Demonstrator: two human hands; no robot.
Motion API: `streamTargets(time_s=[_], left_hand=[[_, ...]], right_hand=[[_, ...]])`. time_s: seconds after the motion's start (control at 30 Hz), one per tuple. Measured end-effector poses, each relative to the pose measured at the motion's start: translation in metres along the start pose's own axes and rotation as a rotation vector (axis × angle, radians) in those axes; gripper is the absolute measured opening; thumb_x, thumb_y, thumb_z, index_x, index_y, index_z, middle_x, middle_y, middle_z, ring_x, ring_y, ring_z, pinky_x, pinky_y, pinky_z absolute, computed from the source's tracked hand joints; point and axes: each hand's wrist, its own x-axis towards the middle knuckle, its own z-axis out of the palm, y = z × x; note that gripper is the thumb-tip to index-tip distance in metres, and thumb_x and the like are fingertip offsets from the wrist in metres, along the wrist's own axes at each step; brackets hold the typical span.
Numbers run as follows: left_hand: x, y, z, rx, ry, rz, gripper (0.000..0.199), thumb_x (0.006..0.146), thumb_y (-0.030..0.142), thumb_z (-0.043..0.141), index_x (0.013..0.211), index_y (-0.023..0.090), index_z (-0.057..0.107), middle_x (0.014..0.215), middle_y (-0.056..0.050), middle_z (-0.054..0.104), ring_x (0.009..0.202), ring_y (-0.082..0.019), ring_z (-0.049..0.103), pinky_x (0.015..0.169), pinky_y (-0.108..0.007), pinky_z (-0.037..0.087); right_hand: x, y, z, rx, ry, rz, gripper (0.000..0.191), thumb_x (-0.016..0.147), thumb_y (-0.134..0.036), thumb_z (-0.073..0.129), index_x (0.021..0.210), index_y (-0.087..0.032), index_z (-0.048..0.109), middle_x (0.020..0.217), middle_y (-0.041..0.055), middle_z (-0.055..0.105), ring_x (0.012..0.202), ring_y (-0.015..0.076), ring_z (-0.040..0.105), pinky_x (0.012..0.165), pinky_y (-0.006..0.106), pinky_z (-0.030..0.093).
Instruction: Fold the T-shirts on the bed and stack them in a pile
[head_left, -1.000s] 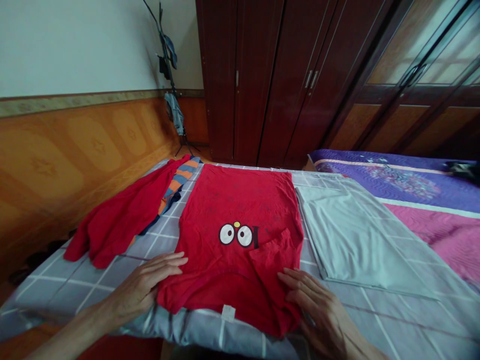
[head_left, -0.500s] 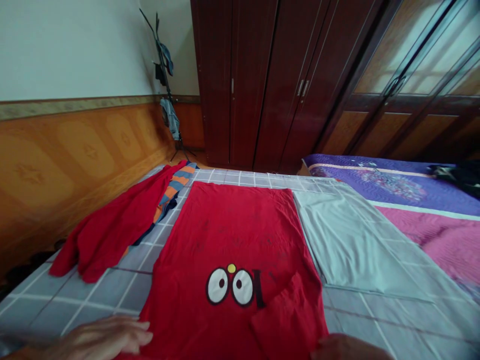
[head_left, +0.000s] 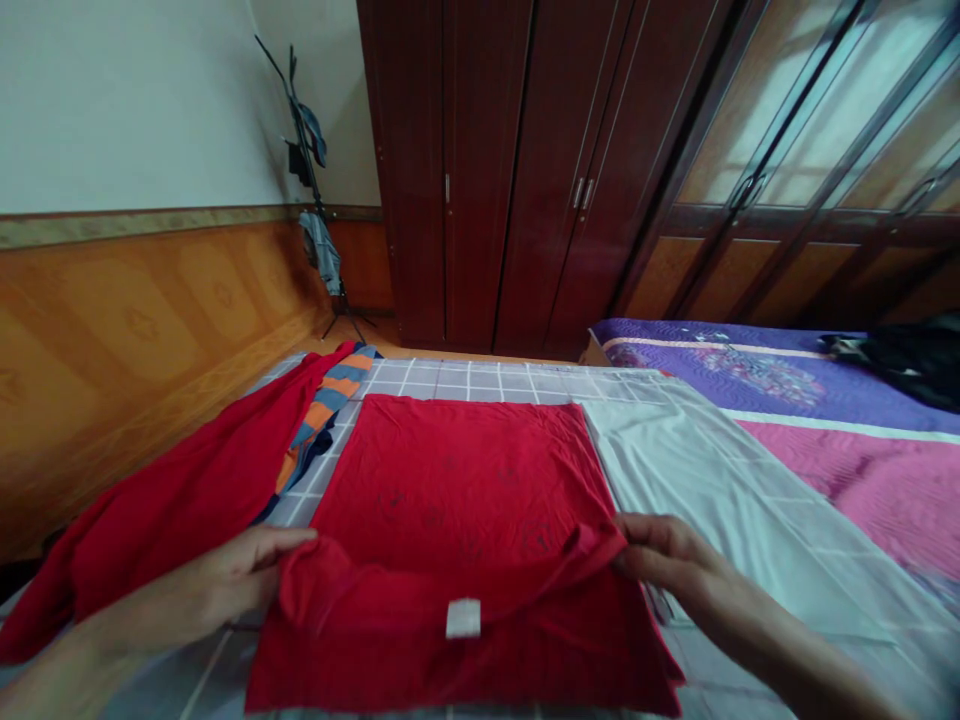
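Observation:
A red shirt (head_left: 465, 480) lies on the checked bedsheet in front of me, its near part lifted and folding over toward the far side. Its inside back and a white label (head_left: 463, 619) face me. My left hand (head_left: 251, 575) pinches the shirt's left edge between thumb and fingers. On the opposite side, my right hand (head_left: 660, 555) grips the right edge the same way. The printed eyes on the shirt's front are hidden under the raised cloth.
Left of the shirt is a pile with a red garment (head_left: 187, 465) and a striped orange and grey one (head_left: 327, 405). A pale green cloth (head_left: 675, 480) lies at right. Beyond stand a purple and pink bed (head_left: 787, 370), dark wardrobes (head_left: 480, 180) and a coat stand (head_left: 307, 160).
Both hands have moved up and away from me, bringing the shirt's near end with them. The cloth now covers the printed eyes, and the label has come into view.

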Motion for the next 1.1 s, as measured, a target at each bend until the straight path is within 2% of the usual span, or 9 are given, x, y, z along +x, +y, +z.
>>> streamTargets(time_s=[0.07, 0.17, 0.27, 0.33, 0.43, 0.57, 0.77, 0.93, 1.1], left_hand=[[0.05, 0.018, -0.006, -0.28, -0.056, -0.133, 0.032, 0.078, 0.044, 0.064, 0.1, 0.022, 0.071, 0.099, -0.007, 0.072, 0.093, -0.026, 0.067, 0.08, -0.037, 0.055], [0.12, 0.027, -0.005, -0.544, 0.015, -0.26, 0.034, 0.07, 0.043, 0.072, 0.091, 0.016, 0.069, 0.089, -0.007, 0.072, 0.087, -0.023, 0.067, 0.081, -0.034, 0.052], [0.17, 0.013, 0.005, -0.542, 0.106, -0.288, 0.035, 0.069, 0.044, 0.072, 0.088, 0.016, 0.065, 0.082, -0.004, 0.071, 0.081, -0.02, 0.067, 0.077, -0.029, 0.05], [0.188, -0.001, 0.013, -0.476, 0.116, -0.276, 0.037, 0.068, 0.047, 0.072, 0.083, 0.015, 0.063, 0.078, -0.003, 0.07, 0.079, -0.02, 0.066, 0.074, -0.029, 0.049], [0.195, -0.013, 0.022, -0.413, 0.082, -0.245, 0.038, 0.065, 0.045, 0.074, 0.083, 0.014, 0.062, 0.08, -0.004, 0.07, 0.081, -0.022, 0.066, 0.074, -0.029, 0.049], [0.19, -0.006, 0.023, -0.545, 0.026, -0.247, 0.036, 0.068, 0.037, 0.075, 0.093, 0.016, 0.06, 0.089, -0.005, 0.071, 0.083, -0.022, 0.067, 0.076, -0.03, 0.05], [0.193, -0.008, 0.029, -0.703, 0.232, -0.401, 0.047, 0.068, 0.032, 0.076, 0.11, 0.019, 0.058, 0.106, -0.01, 0.069, 0.098, -0.022, 0.065, 0.09, -0.034, 0.049], [0.197, -0.017, 0.035, -0.674, 0.191, -0.422, 0.044, 0.068, 0.032, 0.075, 0.107, 0.02, 0.06, 0.1, -0.01, 0.071, 0.097, -0.024, 0.066, 0.089, -0.038, 0.051], [0.195, -0.009, 0.034, -0.682, 0.2, -0.391, 0.032, 0.073, 0.03, 0.07, 0.101, 0.02, 0.059, 0.104, -0.007, 0.07, 0.101, -0.022, 0.065, 0.09, -0.034, 0.051]], right_hand=[[0.038, -0.014, -0.018, 0.048, 0.076, -0.007, 0.028, 0.068, -0.043, 0.064, 0.065, -0.016, 0.058, 0.06, 0.0008, 0.057, 0.055, 0.0118, 0.051, 0.055, 0.024, 0.041], [0.099, -0.018, -0.039, 0.064, 0.222, -0.023, 0.027, 0.062, -0.038, 0.063, 0.054, -0.019, 0.046, 0.051, -0.0038, 0.045, 0.047, 0.0071, 0.038, 0.046, 0.022, 0.031], [0.151, 0.0, -0.048, 0.039, 0.305, 0.0, 0.028, 0.059, -0.036, 0.061, 0.05, -0.021, 0.04, 0.045, -0.0065, 0.038, 0.042, 0.0058, 0.03, 0.042, 0.022, 0.022], [0.173, 0.019, -0.049, 0.018, 0.355, 0.035, 0.025, 0.058, -0.035, 0.061, 0.05, -0.021, 0.043, 0.043, -0.0062, 0.039, 0.04, 0.0064, 0.031, 0.04, 0.023, 0.019], [0.185, 0.037, -0.047, 0.02, 0.417, 0.064, 0.022, 0.058, -0.036, 0.062, 0.053, -0.021, 0.047, 0.042, -0.0053, 0.043, 0.039, 0.0081, 0.034, 0.039, 0.023, 0.019], [0.18, 0.03, -0.045, 0.128, 0.414, 0.008, 0.023, 0.063, -0.04, 0.061, 0.06, -0.023, 0.046, 0.052, -0.0028, 0.051, 0.046, 0.0116, 0.044, 0.043, 0.024, 0.031], [0.185, 0.025, -0.042, 0.258, 0.356, -0.017, 0.019, 0.066, -0.038, 0.062, 0.064, -0.023, 0.05, 0.064, 0.0023, 0.061, 0.059, 0.0172, 0.056, 0.057, 0.029, 0.045], [0.189, 0.038, -0.045, 0.301, 0.351, 0.018, 0.011, 0.066, -0.03, 0.061, 0.064, -0.023, 0.053, 0.063, 0.0031, 0.063, 0.06, 0.0181, 0.058, 0.06, 0.03, 0.047], [0.188, 0.035, -0.046, 0.315, 0.357, 0.032, 0.006, 0.064, -0.026, 0.06, 0.066, -0.022, 0.056, 0.063, 0.003, 0.065, 0.056, 0.0176, 0.058, 0.056, 0.03, 0.048]])
